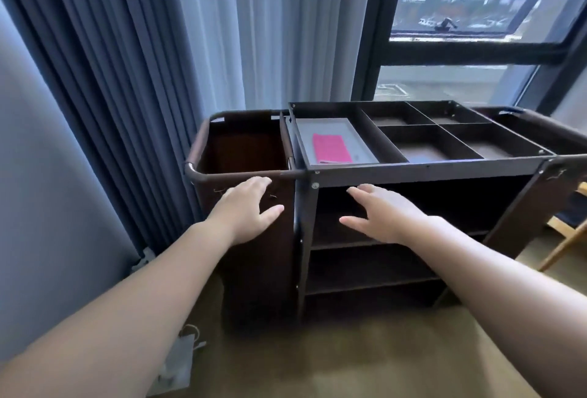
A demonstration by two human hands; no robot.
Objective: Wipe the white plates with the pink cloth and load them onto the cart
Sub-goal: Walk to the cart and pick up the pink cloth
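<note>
A dark brown service cart (425, 168) stands in front of me by the window. A folded pink cloth (331, 148) lies on a grey tray (359, 140) in the left compartment of the cart's top. My left hand (246, 208) reaches forward with straight, spread fingers, in front of the cart's brown laundry bag (244, 146), holding nothing. My right hand (384, 211) is stretched out the same way before the cart's open shelves (365, 280), also holding nothing. No white plates are in view.
Several square compartments (441, 143) divide the right part of the cart's top. Blue curtains (127, 64) hang on the left and a window (470, 32) is behind. A wooden frame (568, 238) stands at right. A white bag (178, 362) lies on the carpet.
</note>
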